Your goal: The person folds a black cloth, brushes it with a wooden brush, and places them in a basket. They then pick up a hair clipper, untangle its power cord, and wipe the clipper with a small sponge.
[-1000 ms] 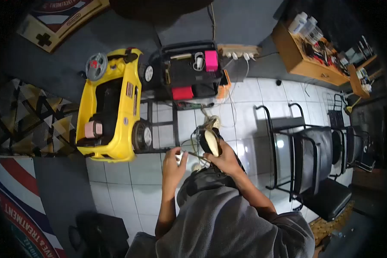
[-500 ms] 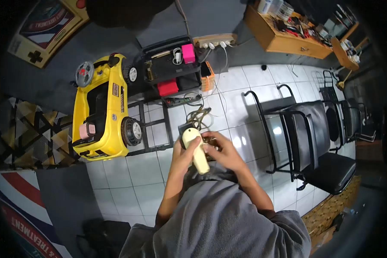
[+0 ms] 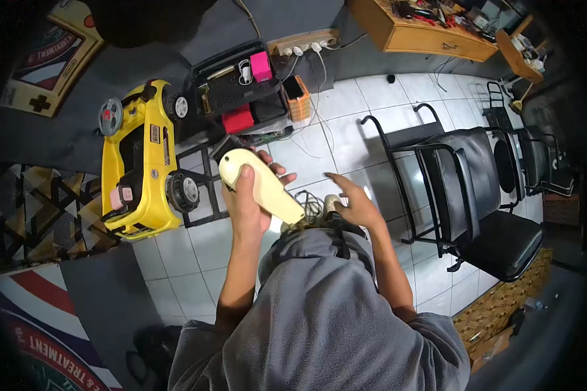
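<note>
My left hand [image 3: 244,202] is closed around a cream hair dryer [image 3: 261,186], thumb along its side. The rounded head tilts up to the left, and the tapered handle points down to the right. A dark piece [image 3: 227,146] shows behind the head, partly hidden by it. My right hand [image 3: 355,203] is apart from the dryer, fingers spread, with nothing visible in it. Close to its thumb is a small beige patterned thing [image 3: 331,203] that I cannot make out. A dark coiled cord [image 3: 312,203] lies between my hands, above my lap.
A yellow toy car [image 3: 140,163] stands at left. Behind it is a black cart [image 3: 199,88] with a pink box [image 3: 261,66]. Sockets [image 3: 306,47] with plugs run along the wall. Black chairs [image 3: 463,189] stand at right, and a wooden drawer table [image 3: 430,42] is at the back.
My right hand has come off the hair dryer and moved right, fingers opening. My left hand has lifted the dryer up and left, closer to the camera. The view has shifted slightly.
</note>
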The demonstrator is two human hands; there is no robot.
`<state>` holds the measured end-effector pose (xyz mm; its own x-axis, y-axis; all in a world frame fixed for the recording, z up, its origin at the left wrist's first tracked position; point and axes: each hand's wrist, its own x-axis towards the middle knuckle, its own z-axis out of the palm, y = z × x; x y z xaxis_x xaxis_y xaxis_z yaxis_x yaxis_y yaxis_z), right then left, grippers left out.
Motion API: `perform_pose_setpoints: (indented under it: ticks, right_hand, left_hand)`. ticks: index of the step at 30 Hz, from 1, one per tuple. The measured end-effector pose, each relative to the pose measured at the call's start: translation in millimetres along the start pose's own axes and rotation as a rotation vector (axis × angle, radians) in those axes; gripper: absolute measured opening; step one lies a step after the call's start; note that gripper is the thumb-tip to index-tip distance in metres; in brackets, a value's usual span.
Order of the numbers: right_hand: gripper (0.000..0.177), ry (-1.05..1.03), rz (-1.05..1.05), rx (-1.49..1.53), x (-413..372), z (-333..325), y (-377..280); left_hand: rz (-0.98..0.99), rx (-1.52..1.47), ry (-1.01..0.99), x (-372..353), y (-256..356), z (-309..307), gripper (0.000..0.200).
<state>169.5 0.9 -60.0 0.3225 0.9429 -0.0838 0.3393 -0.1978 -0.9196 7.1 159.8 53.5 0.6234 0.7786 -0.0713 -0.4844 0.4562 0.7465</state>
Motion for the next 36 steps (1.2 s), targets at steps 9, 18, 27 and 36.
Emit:
perform_pose_setpoints:
  ticks: [9, 18, 27, 36]
  right_hand:
    - [0.029, -0.216, -0.1, -0.033, 23, 43, -5]
    - [0.042, 0.006, 0.2, -0.289, 14, 35, 110]
    - [0.035, 0.336, 0.036, -0.45, 51, -2, -48]
    - [0.013, 0.14, -0.199, -0.203, 52, -4, -65]
  left_hand:
    - [0.104, -0.121, -0.029, 0, 15, 39, 0.044]
    - [0.369, -0.325, -0.116, -13, 89, 6, 0.049]
    - [-0.248, -0.213, -0.091, -38, -21, -30, 0.057]
    - [-0.153, 0.052, -0.452, -30, -22, -14, 0.067]
